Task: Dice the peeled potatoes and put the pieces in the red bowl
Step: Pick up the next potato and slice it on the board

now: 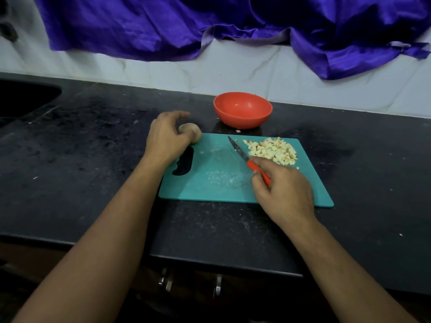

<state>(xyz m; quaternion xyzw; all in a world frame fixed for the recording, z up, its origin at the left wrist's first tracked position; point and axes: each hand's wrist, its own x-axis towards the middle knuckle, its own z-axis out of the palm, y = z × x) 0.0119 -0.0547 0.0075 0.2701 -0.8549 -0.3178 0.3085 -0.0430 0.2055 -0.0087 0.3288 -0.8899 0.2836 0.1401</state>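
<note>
A teal cutting board point(210, 173) lies on the black counter. A heap of diced potato pieces point(272, 150) sits on its far right part. A whole potato point(190, 131) rests at the board's far left corner, and my left hand point(166, 138) curls over it, fingers touching it. My right hand point(282, 190) holds a knife point(242, 156) by its red handle, the blade pointing away over the board beside the pieces. The red bowl point(242, 109) stands empty behind the board.
The black counter point(93, 159) runs left to a dark sink point(25, 99). A white tiled wall point(233, 71) with a purple cloth point(233, 22) hanging over it stands behind the bowl. Cupboard handles point(191, 283) show under the counter's front edge.
</note>
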